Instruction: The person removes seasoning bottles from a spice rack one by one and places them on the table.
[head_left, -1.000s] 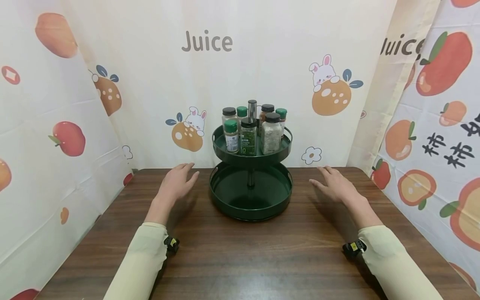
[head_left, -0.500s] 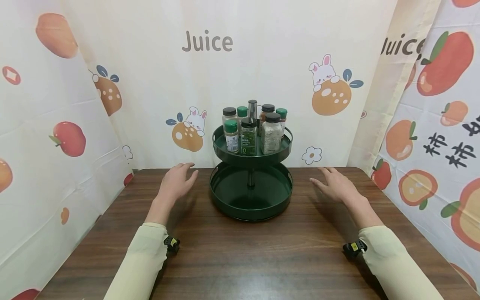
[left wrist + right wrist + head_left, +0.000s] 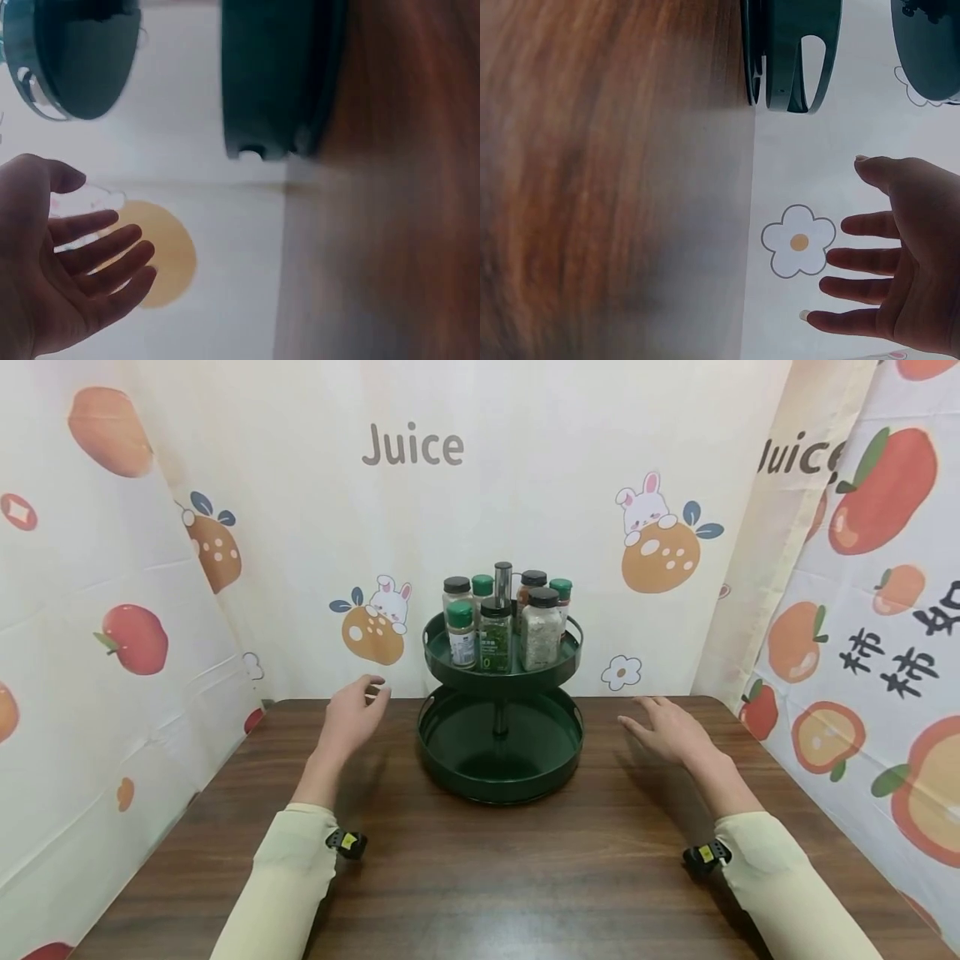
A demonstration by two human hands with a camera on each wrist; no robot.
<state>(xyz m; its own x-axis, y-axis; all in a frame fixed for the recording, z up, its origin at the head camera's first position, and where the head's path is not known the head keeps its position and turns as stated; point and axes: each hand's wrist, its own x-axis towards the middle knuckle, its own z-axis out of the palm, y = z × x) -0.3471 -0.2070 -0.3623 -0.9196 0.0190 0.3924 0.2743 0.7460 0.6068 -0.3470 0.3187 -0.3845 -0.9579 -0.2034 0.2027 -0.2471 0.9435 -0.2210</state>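
Green two-tier rack (image 3: 501,789) stands on the desk (image 3: 502,868) between your left hand (image 3: 349,720) and right hand (image 3: 672,732); grip apart, empty on both. Likely stiff, slick, top-heavy with jars (image 3: 542,639), maybe glass: hold by the lower tier's slotted rim (image 3: 782,60).

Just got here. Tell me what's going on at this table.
A person has the left grip and the right grip held out on either side of a dark green two-tier rack, neither one touching it or holding anything. The rack stands on a brown table. Capped jars, some with green lids and some with black, stand upright together on its upper tier. At this moment nothing is being handled.
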